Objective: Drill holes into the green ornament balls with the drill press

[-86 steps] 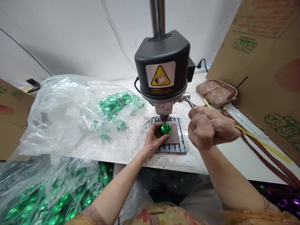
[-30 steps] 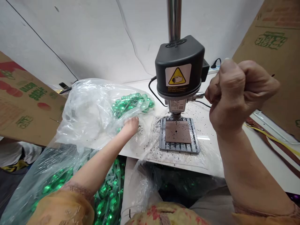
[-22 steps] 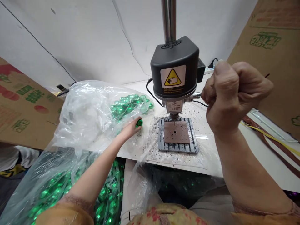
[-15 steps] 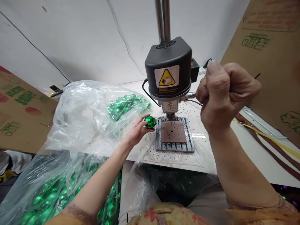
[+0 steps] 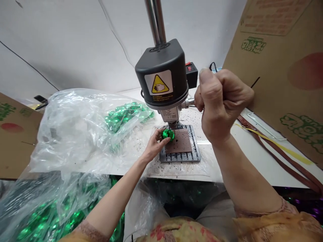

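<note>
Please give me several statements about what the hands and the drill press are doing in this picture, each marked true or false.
1. The left hand holds a green faceted ball at the brown pad under the drill head. True.
2. The right hand lies flat on the white table. False: it is raised in a fist, closed round the metal feed lever.
3. More green balls sit in the clear plastic bag left of the press. True.
4. The cardboard sheet stands to the left of the press. False: it leans on the right.
</note>
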{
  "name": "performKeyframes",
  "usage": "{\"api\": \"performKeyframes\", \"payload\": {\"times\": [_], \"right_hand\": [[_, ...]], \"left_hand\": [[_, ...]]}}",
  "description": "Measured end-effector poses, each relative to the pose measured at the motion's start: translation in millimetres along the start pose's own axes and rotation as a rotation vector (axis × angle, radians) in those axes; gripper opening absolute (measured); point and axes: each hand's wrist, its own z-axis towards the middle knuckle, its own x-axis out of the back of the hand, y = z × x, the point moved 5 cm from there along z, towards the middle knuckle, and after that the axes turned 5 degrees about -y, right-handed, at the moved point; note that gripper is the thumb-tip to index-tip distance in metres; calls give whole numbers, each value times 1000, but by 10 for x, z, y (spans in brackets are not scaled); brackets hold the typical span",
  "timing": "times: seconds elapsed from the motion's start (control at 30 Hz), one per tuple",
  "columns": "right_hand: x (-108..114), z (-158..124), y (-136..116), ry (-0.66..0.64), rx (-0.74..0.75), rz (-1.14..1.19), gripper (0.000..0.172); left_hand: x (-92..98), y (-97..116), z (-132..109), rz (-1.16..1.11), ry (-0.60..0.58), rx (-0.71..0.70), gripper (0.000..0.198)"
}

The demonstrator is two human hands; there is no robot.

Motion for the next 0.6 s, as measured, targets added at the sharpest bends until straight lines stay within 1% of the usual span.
{"api": "performKeyframes", "payload": {"times": [0.13, 0.37, 0.47, 0.6], "right_hand": [[9, 6, 14, 2, -2, 24, 47], [11, -5, 23, -11, -43, -53, 51], [2, -2, 10, 1, -36, -57, 51], [-21, 37, 2, -15, -43, -34, 50]], "left_hand": [[-74, 18, 6, 109, -30, -59, 51], [-161, 66, 14, 330, 24, -112, 51], [-239, 42, 18, 327, 37, -139, 51], [-334, -73, 28, 223, 44, -117, 56]]}}
